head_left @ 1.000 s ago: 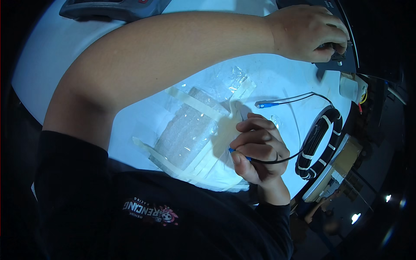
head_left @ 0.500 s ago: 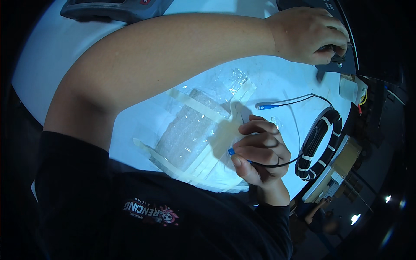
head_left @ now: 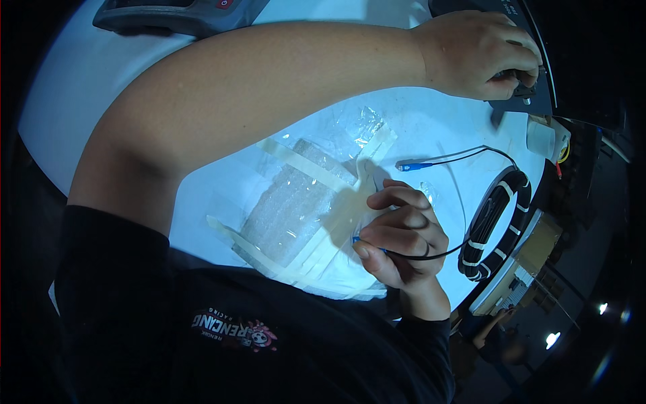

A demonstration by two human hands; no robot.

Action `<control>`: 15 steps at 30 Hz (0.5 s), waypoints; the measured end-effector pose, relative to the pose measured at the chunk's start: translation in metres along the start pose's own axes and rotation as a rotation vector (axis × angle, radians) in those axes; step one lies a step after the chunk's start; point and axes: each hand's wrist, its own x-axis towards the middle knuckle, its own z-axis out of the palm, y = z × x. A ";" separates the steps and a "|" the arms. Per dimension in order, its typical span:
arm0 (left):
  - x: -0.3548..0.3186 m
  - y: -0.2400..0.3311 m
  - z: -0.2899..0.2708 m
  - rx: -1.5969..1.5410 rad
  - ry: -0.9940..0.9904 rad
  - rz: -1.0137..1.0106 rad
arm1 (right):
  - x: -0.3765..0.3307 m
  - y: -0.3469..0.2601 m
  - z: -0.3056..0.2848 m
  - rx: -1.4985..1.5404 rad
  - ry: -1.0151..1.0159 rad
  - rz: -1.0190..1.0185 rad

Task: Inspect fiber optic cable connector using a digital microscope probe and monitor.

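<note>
My left arm reaches across the upper part of the view. My left hand (head_left: 481, 57) is closed at a dark device (head_left: 521, 102), its fingers curled over a small dark part beside a metal fitting; what they grip is mostly hidden. Lower down, my right hand (head_left: 407, 232) pinches a blue fibre-optic connector (head_left: 356, 240) between thumb and fingers. Its black cable (head_left: 441, 256) runs right to a coil (head_left: 521, 202) bound with white ties. The cable's other blue connector (head_left: 416, 167) lies loose on the table, above my right hand.
A bubble-wrapped, taped packet (head_left: 289, 202) lies on the white table (head_left: 222, 195) before my torso. A grey device (head_left: 182, 17) stands at the far left. At the right edge are a translucent cup (head_left: 540, 138) and a cardboard box (head_left: 538, 246). Another person (head_left: 494, 330) is in the background, lower right.
My right hand has shifted slightly left with the connector, and less of the blue tip shows beyond the thumb. My left hand looks unmoved.
</note>
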 end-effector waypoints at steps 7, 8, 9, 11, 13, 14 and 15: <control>0.001 -0.004 -0.005 -0.281 0.087 0.091 | -0.001 0.001 0.000 0.006 0.031 -0.016; 0.001 -0.004 -0.006 -0.281 0.087 0.092 | -0.001 0.002 0.000 0.012 -0.005 -0.023; 0.001 -0.003 -0.006 -0.289 0.088 0.090 | -0.001 0.002 0.000 0.012 -0.004 -0.024; 0.001 -0.003 -0.006 -0.299 0.090 0.088 | -0.002 0.001 -0.001 0.009 0.018 -0.028; 0.001 -0.004 -0.006 -0.294 0.078 0.093 | -0.001 0.001 0.000 -0.002 0.029 -0.015; 0.001 -0.003 -0.006 -0.294 0.078 0.093 | -0.001 0.000 0.000 -0.012 0.039 -0.003; 0.001 -0.003 -0.007 -0.290 0.080 0.089 | -0.001 0.000 0.000 -0.012 0.039 -0.003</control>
